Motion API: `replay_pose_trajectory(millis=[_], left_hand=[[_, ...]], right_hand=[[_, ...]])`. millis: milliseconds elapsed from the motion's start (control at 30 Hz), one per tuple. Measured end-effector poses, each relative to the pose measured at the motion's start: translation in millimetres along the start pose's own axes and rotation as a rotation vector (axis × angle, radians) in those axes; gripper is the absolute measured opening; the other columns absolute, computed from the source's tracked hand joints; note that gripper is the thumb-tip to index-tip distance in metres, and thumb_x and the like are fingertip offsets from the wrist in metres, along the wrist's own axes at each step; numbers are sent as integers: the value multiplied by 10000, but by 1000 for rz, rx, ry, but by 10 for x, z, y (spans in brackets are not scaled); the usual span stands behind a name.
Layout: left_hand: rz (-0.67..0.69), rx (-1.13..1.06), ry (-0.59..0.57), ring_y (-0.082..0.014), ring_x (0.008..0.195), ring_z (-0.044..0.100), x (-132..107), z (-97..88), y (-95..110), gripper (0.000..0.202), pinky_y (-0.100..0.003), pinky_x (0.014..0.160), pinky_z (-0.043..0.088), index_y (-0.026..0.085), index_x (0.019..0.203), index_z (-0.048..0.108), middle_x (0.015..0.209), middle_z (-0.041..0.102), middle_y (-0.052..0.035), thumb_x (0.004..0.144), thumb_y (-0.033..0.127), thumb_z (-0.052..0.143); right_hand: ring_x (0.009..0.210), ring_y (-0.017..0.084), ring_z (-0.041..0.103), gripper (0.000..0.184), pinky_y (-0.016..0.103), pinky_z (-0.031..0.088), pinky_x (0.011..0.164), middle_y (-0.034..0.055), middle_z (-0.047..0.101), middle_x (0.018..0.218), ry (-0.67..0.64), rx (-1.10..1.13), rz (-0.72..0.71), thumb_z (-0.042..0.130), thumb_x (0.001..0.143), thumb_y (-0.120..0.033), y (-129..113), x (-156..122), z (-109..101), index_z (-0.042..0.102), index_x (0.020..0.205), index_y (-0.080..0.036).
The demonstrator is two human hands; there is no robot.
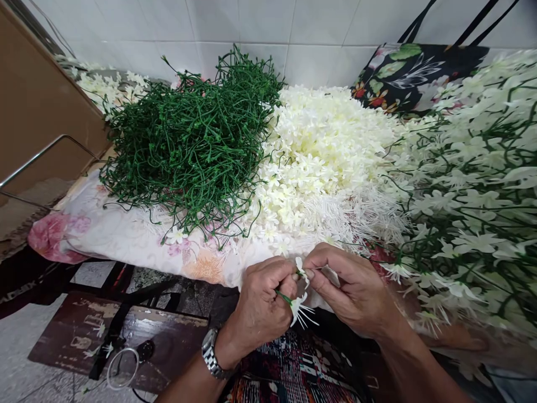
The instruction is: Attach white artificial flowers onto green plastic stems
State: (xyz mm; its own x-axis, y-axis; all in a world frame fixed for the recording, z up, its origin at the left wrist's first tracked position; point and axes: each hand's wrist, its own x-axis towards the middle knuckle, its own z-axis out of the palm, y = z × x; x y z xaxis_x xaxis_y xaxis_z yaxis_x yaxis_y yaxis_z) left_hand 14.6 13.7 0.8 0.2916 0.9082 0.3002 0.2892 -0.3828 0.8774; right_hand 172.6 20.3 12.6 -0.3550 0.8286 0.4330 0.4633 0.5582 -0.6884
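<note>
Sprig: a thin green stem is seen on the sprig [293, 305], with a white flower and fine white stamens at its lower end; a smaller white blossom [299, 264] is set at the upper tip.
Where: it is held below and to the right of the green stem pile [193, 140], just past the near edge of the floral cloth [117, 235].
Left hand [260, 305]: the fingers are curled closed round the sprig; a metal wristwatch [211, 354] is worn.
Right hand [356, 291]: thumb and forefinger are pinched on the blossom, the other fingers loosely bent.
Right of the pile: a heap of loose white flowers [327, 151] is laid touching it.
Writing: pale lettering is seen on a dark mat [25, 288] below-left of the pile, but it is too cut off to be read.
</note>
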Motion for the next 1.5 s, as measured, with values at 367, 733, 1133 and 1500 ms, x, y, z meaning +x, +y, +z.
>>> replay_pose_trajectory(millis=[367, 733, 1133, 1500], left_hand=[[-9, 23, -9, -92, 502, 340, 20, -2, 6, 266, -223, 488, 251, 195, 584, 323, 534, 348, 44, 833, 151, 404], [-39, -154, -71, -94, 516, 360, 24, -88, 20, 253, -206, 489, 298, 179, 589, 418, 546, 386, 35, 840, 217, 424], [39, -130, -65, -87, 479, 288, 36, -70, 54, 275, -215, 455, 247, 196, 545, 320, 510, 308, 52, 776, 174, 470], [-3, -80, -18, -88, 497, 336, -19, -8, 24, 310, -213, 466, 272, 186, 561, 367, 526, 354, 47, 855, 239, 452]], right_hand=[[607, 90, 506, 139, 198, 411, 549, 7, 546, 658, 11, 6, -56, 457, 854, -71, 13, -13, 47, 539, 782, -158], [842, 158, 579, 181, 277, 491, 719, 56, 606, 889, 44, -145, -65, 541, 837, -130, -81, -74, -169, 564, 1011, -173], [715, 153, 522, 122, 288, 441, 618, 63, 572, 740, -25, -222, -212, 489, 853, -65, -168, 15, -146, 575, 800, -132], [687, 136, 496, 158, 261, 453, 598, 39, 522, 724, 20, -149, -192, 417, 866, -41, -96, -27, -15, 510, 834, -165]])
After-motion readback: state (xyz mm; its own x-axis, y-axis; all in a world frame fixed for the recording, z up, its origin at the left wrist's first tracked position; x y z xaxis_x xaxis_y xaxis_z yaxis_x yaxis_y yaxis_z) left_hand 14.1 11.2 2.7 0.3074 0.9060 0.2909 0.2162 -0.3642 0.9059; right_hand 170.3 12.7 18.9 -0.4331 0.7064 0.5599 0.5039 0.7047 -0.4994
